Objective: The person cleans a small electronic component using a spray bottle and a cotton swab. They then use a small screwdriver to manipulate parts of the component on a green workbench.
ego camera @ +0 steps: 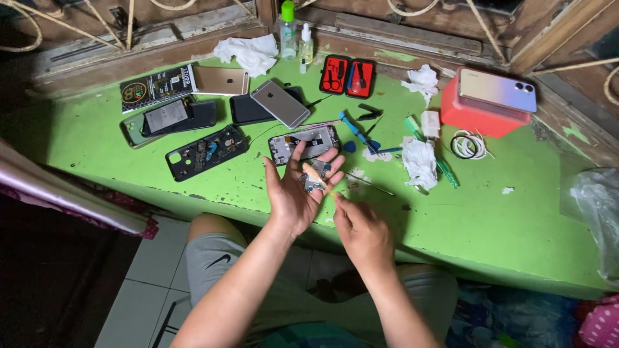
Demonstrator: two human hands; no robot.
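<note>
Head camera looks down at a small metal phone part lying in the open left hand, held above the near edge of the green table. The left fingers are spread wide and flat, with the part resting on them. The right hand is just beside it, fingers pinched shut on a thin stick whose tip touches the part. Right behind the hands lies an opened phone frame. Blue tools and crumpled white tissue lie to the right. More phones sit on the left, one a silver phone. A red box with a phone on top stands far right.
</note>
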